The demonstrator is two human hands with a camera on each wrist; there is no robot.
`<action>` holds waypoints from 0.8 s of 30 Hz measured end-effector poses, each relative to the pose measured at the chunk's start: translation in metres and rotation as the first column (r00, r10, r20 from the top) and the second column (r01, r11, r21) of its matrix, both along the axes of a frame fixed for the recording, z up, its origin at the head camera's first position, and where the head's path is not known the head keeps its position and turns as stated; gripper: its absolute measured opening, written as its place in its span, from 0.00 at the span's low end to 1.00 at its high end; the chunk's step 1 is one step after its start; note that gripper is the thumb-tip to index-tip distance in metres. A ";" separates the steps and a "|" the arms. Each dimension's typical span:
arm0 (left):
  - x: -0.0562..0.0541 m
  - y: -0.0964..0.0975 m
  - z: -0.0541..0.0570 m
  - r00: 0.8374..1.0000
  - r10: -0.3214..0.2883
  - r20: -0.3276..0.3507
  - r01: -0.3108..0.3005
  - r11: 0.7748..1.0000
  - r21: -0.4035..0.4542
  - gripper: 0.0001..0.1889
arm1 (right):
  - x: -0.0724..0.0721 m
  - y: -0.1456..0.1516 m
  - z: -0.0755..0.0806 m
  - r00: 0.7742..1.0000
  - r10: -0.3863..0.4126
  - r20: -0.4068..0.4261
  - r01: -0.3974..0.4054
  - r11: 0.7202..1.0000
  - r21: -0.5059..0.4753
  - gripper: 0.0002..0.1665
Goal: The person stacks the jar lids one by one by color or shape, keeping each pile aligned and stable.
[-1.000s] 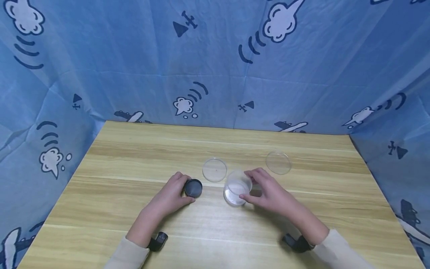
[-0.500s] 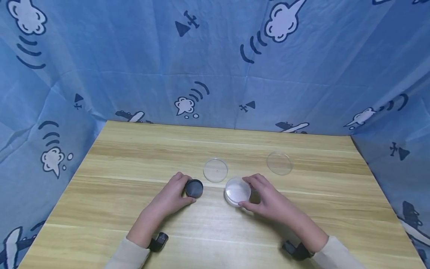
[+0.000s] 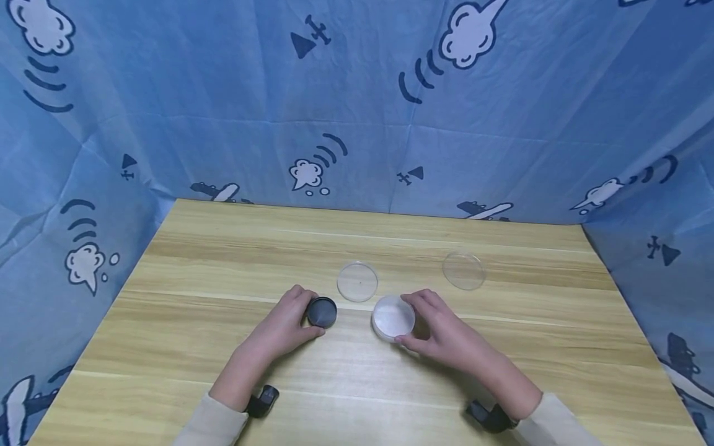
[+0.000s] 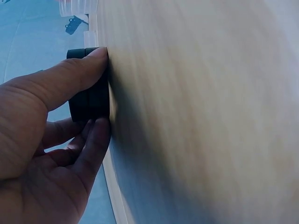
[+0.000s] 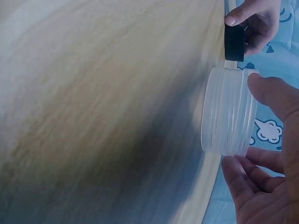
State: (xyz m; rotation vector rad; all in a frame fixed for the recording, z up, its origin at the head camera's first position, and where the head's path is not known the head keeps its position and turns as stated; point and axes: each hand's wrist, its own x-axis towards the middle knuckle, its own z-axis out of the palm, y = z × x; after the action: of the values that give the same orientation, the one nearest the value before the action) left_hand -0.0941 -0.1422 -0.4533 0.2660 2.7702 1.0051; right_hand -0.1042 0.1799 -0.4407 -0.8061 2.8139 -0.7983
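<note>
Dishes (image 3: 393, 318) in right hand (image 3: 446, 327), black container (image 3: 321, 312) in left hand (image 3: 283, 325); wooden table (image 3: 251, 251) (blue curtain (image 3: 234, 93)).

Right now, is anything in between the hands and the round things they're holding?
Nothing visible: the left hand grips the black thing directly, the right hand the clear stack. The nearest loose clear disc lies farther back.

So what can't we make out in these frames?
Black cylindrical container, left wrist view: the left hand covers part of its side.
Translucent round plastic stack, left wrist view: cut off by the top edge; right wrist view: cloudy walls obscure any contents.
Left clear round plastic disc, head view: dark speck too small to identify.
Beige fabric sleeves, head view: cut off by the bottom edge.
</note>
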 end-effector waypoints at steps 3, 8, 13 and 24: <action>0.000 0.000 0.000 1.000 -0.002 -0.001 0.002 1.000 0.002 0.27 | 0.000 0.000 0.000 1.000 0.001 -0.006 -0.001 1.000 0.004 0.43; 0.000 0.000 -0.001 1.000 -0.006 -0.010 0.006 1.000 -0.002 0.27 | 0.001 -0.001 0.001 1.000 -0.002 -0.007 0.002 1.000 0.004 0.44; -0.001 0.000 0.000 1.000 -0.005 -0.013 0.005 1.000 -0.002 0.27 | 0.001 -0.001 0.001 1.000 -0.002 -0.009 0.002 1.000 0.010 0.44; -0.001 0.000 0.000 1.000 -0.007 -0.010 0.007 1.000 0.005 0.27 | 0.002 -0.001 0.000 1.000 -0.008 -0.010 0.008 1.000 0.004 0.45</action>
State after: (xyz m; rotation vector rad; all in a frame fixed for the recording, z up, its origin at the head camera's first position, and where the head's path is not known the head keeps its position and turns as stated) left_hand -0.0948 -0.1422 -0.4528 0.2812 2.7739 1.0118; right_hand -0.1024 0.1786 -0.4405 -0.8009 2.8281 -0.7921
